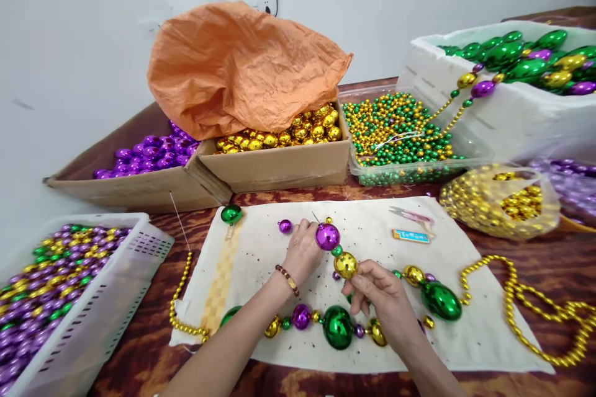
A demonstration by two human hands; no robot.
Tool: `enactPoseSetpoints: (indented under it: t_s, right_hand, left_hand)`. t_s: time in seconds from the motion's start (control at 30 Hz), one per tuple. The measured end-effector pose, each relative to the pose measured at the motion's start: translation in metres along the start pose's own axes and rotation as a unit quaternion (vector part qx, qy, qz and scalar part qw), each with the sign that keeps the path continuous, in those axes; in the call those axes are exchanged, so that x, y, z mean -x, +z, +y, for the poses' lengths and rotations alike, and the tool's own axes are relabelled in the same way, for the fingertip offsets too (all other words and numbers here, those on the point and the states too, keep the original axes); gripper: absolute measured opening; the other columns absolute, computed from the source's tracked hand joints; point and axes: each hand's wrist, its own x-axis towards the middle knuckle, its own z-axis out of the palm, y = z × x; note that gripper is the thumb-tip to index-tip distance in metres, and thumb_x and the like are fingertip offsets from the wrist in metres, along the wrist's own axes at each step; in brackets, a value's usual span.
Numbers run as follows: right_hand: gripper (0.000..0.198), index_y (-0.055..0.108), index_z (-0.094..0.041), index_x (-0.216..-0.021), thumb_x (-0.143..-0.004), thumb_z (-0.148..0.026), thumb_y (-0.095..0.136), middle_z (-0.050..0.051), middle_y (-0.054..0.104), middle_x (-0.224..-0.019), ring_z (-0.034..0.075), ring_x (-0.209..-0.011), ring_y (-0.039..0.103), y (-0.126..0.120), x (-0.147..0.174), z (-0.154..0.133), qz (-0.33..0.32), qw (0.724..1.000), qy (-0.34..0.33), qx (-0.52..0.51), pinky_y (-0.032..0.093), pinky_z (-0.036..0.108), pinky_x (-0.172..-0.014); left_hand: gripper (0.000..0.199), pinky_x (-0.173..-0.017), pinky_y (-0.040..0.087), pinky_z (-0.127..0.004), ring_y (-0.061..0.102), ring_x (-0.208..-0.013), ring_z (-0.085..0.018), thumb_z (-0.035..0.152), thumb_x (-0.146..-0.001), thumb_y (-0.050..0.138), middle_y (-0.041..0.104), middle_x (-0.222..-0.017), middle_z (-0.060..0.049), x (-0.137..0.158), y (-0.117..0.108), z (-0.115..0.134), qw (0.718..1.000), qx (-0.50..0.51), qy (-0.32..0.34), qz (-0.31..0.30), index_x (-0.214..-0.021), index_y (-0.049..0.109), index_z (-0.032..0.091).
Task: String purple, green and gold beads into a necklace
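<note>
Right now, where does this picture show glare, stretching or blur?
Head view: bright glints on the held gold ball and the green ball between the forearms; head view: basket at left and white box at right look stretched, probably by a wide lens; head view: top right corner darkens, and the purple beads at far right look hazy.

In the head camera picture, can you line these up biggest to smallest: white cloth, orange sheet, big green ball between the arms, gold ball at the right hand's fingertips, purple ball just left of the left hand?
1. White cloth
2. Orange sheet
3. Big green ball
4. Gold ball
5. Purple ball
</note>
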Motion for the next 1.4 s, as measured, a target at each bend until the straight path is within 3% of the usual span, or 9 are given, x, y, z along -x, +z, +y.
enactPoseSetpoints:
  t_s: [0.1,0.27,0.4,0.57,0.63,0.77,0.93,1.1,1.4]
  right_hand:
    - [0.026,0.057,-0.016,-0.079,-0.084,-0.04,0.064,0.003,0.069,-0.072,0.01,-0.047,0.059,0.0,0.001,0.001,0.001,1.0,0.001,0.005,0.032,0.018,-0.043]
    - [0.027,0.057,-0.016,-0.078,-0.084,-0.041,0.065,0.003,0.069,-0.072,0.01,-0.047,0.059,0.0,0.0,0.001,0.002,1.0,-0.001,0.01,0.032,0.019,-0.043]
    - [0.026,0.056,-0.016,-0.079,-0.085,-0.04,0.063,0.003,0.069,-0.073,0.01,-0.048,0.059,0.0,-0.002,0.004,-0.004,1.0,-0.003,0.017,0.032,0.019,-0.043]
    - [0.024,0.057,-0.016,-0.079,-0.086,-0.039,0.062,0.003,0.069,-0.074,0.009,-0.048,0.059,0.001,-0.003,0.006,-0.008,1.0,-0.006,0.026,0.032,0.019,-0.044]
    - [0.024,0.057,-0.016,-0.079,-0.086,-0.038,0.062,0.003,0.069,-0.074,0.01,-0.049,0.059,0.001,-0.003,0.006,-0.009,1.0,-0.005,0.029,0.033,0.019,-0.044]
    - [0.025,0.057,-0.016,-0.079,-0.087,-0.039,0.061,0.004,0.069,-0.075,0.01,-0.05,0.059,0.001,-0.001,0.007,-0.011,0.999,-0.003,0.039,0.034,0.02,-0.045]
    - [0.028,0.057,-0.016,-0.078,-0.086,-0.043,0.062,0.005,0.069,-0.074,0.011,-0.05,0.058,0.001,0.002,0.005,-0.005,0.999,0.001,0.045,0.034,0.021,-0.045]
    - [0.026,0.057,-0.016,-0.079,-0.087,-0.041,0.061,0.003,0.069,-0.073,0.01,-0.05,0.059,-0.001,0.002,0.006,-0.003,0.999,-0.002,0.037,0.034,0.02,-0.046]
    - [0.023,0.059,-0.016,-0.079,-0.088,-0.037,0.061,0.003,0.068,-0.074,0.01,-0.05,0.06,0.002,0.001,0.011,-0.023,0.999,0.003,0.044,0.034,0.019,-0.045]
  left_hand:
    - [0.025,-0.079,0.036,-0.043,0.044,-0.091,-0.027,0.005,-0.082,0.044,0.059,-0.088,-0.011,-0.001,0.006,0.0,0.998,-0.058,0.02,-0.009,-0.087,0.063,0.019]
    - [0.02,-0.081,0.037,-0.041,0.046,-0.09,-0.026,0.006,-0.081,0.046,0.061,-0.087,-0.01,0.0,0.003,0.0,0.999,-0.04,0.0,0.019,-0.084,0.063,0.018]
    - [0.013,-0.083,0.039,-0.037,0.051,-0.089,-0.023,0.013,-0.081,0.054,0.064,-0.092,-0.007,0.005,-0.019,-0.004,0.983,0.142,-0.072,0.086,-0.089,0.063,0.019]
    - [0.019,-0.079,0.042,-0.031,0.058,-0.087,-0.02,0.029,-0.084,0.057,0.066,-0.095,-0.005,0.018,-0.046,-0.024,0.889,0.411,-0.159,0.124,-0.098,0.065,0.019]
    - [0.02,-0.082,0.041,-0.032,0.057,-0.09,-0.021,0.03,-0.084,0.058,0.065,-0.096,-0.006,0.025,-0.049,-0.033,0.903,0.367,-0.17,0.142,-0.099,0.066,0.02]
    - [0.02,-0.087,0.037,-0.038,0.05,-0.096,-0.023,0.021,-0.085,0.054,0.062,-0.099,-0.007,0.032,-0.041,-0.037,0.986,0.068,-0.11,0.106,-0.101,0.065,0.022]
    - [0.017,-0.081,0.037,-0.039,0.046,-0.094,-0.026,0.008,-0.082,0.05,0.06,-0.091,-0.009,0.019,-0.022,-0.036,0.988,-0.148,-0.051,0.013,-0.087,0.063,0.019]
    - [0.014,-0.082,0.038,-0.04,0.047,-0.096,-0.027,0.013,-0.085,0.048,0.059,-0.095,-0.011,0.021,-0.024,-0.036,0.988,-0.15,-0.047,0.013,-0.09,0.061,0.018]
    - [0.008,-0.073,0.041,-0.03,0.056,-0.083,-0.019,0.013,-0.083,0.05,0.058,-0.088,-0.005,0.042,-0.027,-0.034,0.989,0.001,-0.147,-0.012,-0.085,0.055,0.019]
